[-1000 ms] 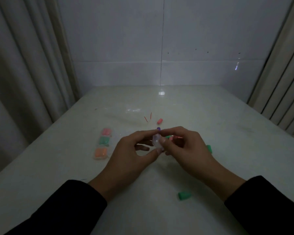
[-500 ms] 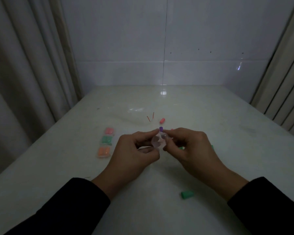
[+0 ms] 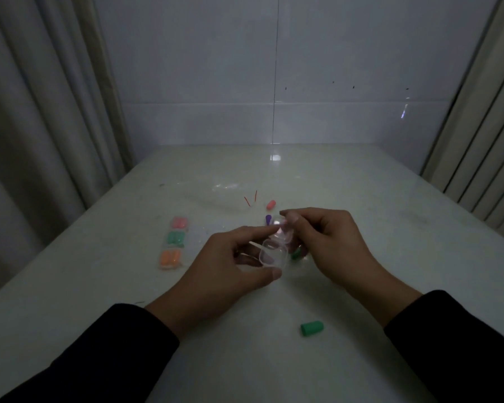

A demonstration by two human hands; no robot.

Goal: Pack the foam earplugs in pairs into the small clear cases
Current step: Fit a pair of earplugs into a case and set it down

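A: What is lying closest to the person on the bench (image 3: 361, 216)?

B: A loose green earplug (image 3: 312, 328) is resting on its side, near the right sleeve, well apart from everything else. It is probably waiting to be paired.

A: And the hands?

B: The left hand (image 3: 224, 266) is pinching the open clear case (image 3: 274, 253) between thumb and forefinger, holding it up off the bench so the hollow is facing the person. The right hand (image 3: 329, 242) is curling its fingertips at the hinged lid, seemingly holding it back to keep the case open. Whether an earplug is already sitting inside, I cannot tell; there is only a faint pink tint.

A: Anything tucked under the right hand?

B: A second green earplug (image 3: 296, 254) is peeking out just beside the case, within easy reach for loading.

A: Further out?

B: To the left, three filled cases are lining up in a column: orange (image 3: 169, 258), green (image 3: 175, 237) and pink (image 3: 179, 222), set aside out of the working space. Beyond the fingers, a purple earplug (image 3: 268, 219) and a pink earplug (image 3: 270, 204) are lying loose, with two thin red slivers (image 3: 250, 198) past them.
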